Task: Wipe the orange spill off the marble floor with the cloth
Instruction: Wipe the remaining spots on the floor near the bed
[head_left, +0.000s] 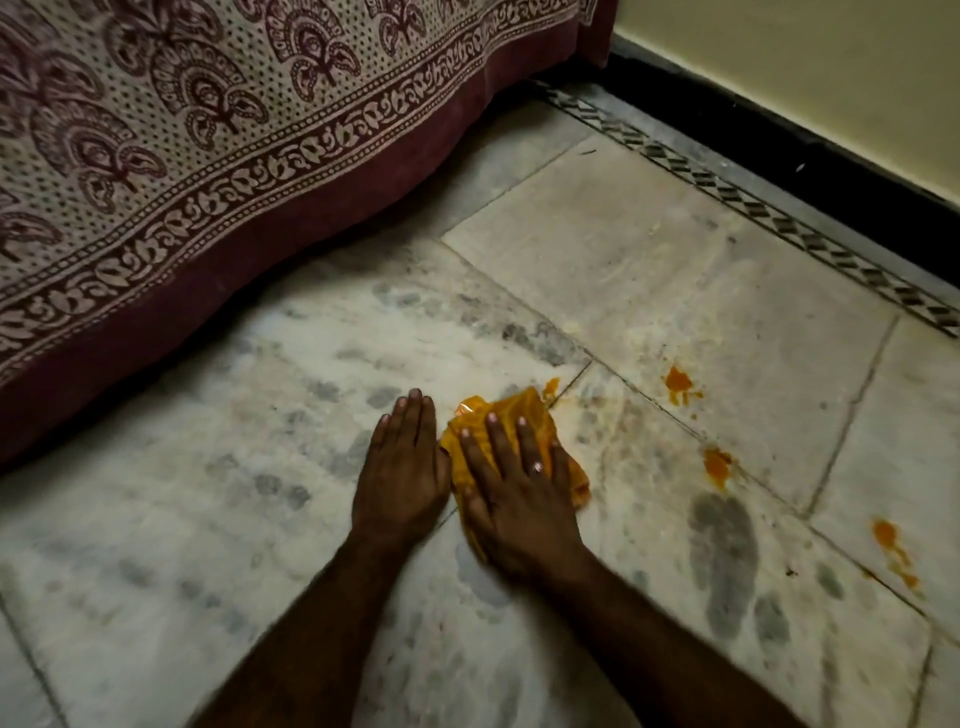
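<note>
Right hand (519, 499) pressed flat, fingers spread, on the cloth (519, 415). Left hand (402, 467) flat on floor (208, 467), empty. Orange spill (678, 382) lies right of the cloth.

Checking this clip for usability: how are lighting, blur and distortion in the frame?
Head view: dim, warm light with dark corners; wide-angle bend shows along the black skirting; the right hand on the cloth is slightly soft, the orange spots readable; no glare on the marble floor.

Single head view, looks forward and down, close over marble floor (649, 270); bedspread (208, 130) far-left, wall (831, 67) far-right.
</note>
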